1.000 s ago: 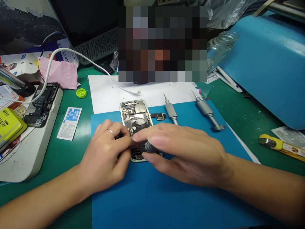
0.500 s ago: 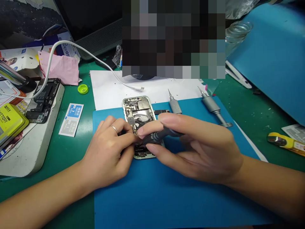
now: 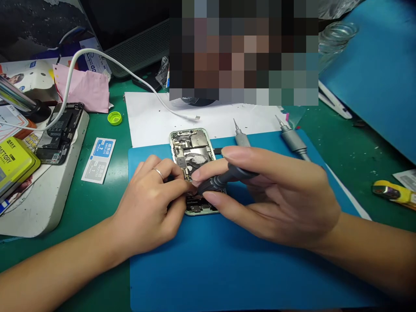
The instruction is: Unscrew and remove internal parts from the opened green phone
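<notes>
An opened phone, its circuit board and inner parts exposed, lies on a blue mat. My right hand is closed round a dark grey screwdriver, which leans over the phone's lower half. Its tip is hidden behind my fingers. At the phone's left edge, my left hand, wearing a ring, has thumb and forefinger pinched together close to the screwdriver's tip. Whatever that pinch holds is covered. Beyond my right hand, two grey screwdrivers rest at the mat's far edge.
Left of the mat are a small printed wipe packet, a green cap, another opened phone on a white box and a yellow-green battery box. A white cable arches over white paper. A yellow tool lies right.
The whole view has shifted a little, so things appear slightly farther right and higher. Both hands keep their places at the phone, with the screwdriver still in my right hand.
</notes>
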Motion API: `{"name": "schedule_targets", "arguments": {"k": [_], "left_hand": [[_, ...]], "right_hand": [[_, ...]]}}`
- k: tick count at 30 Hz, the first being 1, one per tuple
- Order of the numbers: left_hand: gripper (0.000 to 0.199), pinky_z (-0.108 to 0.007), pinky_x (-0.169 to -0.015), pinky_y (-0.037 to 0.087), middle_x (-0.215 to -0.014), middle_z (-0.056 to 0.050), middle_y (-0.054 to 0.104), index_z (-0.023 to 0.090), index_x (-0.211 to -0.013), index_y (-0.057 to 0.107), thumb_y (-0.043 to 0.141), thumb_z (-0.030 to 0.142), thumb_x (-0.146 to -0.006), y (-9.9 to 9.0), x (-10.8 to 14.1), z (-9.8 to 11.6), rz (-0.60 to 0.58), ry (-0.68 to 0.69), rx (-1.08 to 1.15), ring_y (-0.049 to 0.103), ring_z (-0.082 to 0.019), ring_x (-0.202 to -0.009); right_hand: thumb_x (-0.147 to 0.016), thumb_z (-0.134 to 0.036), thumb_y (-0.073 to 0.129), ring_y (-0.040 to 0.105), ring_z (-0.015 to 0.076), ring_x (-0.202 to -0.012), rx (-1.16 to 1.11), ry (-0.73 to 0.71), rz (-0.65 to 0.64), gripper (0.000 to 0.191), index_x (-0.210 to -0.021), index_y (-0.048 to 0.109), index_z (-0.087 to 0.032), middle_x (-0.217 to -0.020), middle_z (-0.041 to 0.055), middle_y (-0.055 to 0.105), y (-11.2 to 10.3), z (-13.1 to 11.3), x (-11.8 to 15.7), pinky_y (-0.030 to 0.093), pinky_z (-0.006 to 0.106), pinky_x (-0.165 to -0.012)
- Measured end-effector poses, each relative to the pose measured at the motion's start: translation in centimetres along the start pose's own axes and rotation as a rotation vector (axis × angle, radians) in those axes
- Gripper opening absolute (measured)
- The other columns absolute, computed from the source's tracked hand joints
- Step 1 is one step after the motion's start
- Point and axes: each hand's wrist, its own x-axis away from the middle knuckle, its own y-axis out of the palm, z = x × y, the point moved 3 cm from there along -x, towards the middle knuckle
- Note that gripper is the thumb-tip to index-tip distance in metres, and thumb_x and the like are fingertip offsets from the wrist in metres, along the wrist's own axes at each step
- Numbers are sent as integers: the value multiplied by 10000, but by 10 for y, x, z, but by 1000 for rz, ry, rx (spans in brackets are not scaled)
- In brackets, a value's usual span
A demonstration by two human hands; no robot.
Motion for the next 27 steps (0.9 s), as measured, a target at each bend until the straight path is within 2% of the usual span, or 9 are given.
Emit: {"name": "schedule_targets", "arguments": {"k": [4,7,9,11,13,15,17,22,27], "left_hand": [[241,-398,-755,408,-1022,-66,666,186,-921,716,500,83,-950,1,0,0,5,-2,-6,482,-209,-861],[230,-390,-746,400,-997,-65,660,183,-901,705,504,80,-947,1,-1,0,8,3,-1,477,-207,-851],[223,-384,-726,384,-965,-66,650,179,-872,695,508,81,-943,0,-1,0,10,8,-3,470,-205,-835],[220,-381,-710,370,-945,-68,642,177,-847,686,511,84,-942,0,-1,0,6,4,2,469,-204,-827],[218,-380,-701,366,-943,-70,642,173,-839,678,505,88,-940,-1,0,-1,3,-10,15,473,-207,-832],[230,-381,-697,369,-947,-71,645,171,-843,678,486,90,-940,-1,0,-1,2,-14,25,474,-209,-834],[237,-382,-699,373,-952,-70,646,173,-841,675,476,95,-943,-1,0,-1,4,-6,32,476,-210,-834],[199,-378,-710,379,-963,-61,643,180,-847,660,512,84,-938,-1,0,-2,16,1,48,480,-206,-846],[199,-380,-720,382,-957,-62,640,175,-902,685,517,75,-938,0,0,-2,23,11,51,477,-204,-835]], "right_hand": [[-896,-35,680,786,182,-997,9,-6,-8,821,-1596,343,-302,-1298,86,740,-2,0,-1,682,255,-827],[-911,-58,677,731,208,-1177,26,-28,-8,784,-1591,351,-274,-1267,90,753,-1,-1,-1,663,290,-941],[-927,-59,657,710,195,-1217,27,-53,-15,739,-1579,357,-235,-1250,104,758,0,-2,-1,636,304,-1007],[-940,-46,631,725,155,-1169,7,-89,-26,641,-1524,409,-185,-1214,113,768,2,-3,-2,629,267,-994],[-959,-53,607,739,128,-1097,14,-124,-48,453,-1392,513,-146,-1153,105,782,3,-6,-4,632,231,-938],[-977,-88,602,747,125,-1037,86,-154,-78,266,-1236,595,-148,-1105,81,791,3,-9,-7,639,227,-864],[-981,-112,611,749,138,-1020,172,-176,-89,174,-1147,628,-160,-1085,72,794,4,-11,-10,640,247,-812],[-957,-105,649,746,155,-912,178,-192,-17,178,-1121,610,-162,-1010,66,793,2,-12,-10,637,300,-754],[-922,-24,598,742,164,-959,175,-207,-2,256,-1153,601,-136,-1043,98,783,4,-11,-8,638,307,-779]]}}
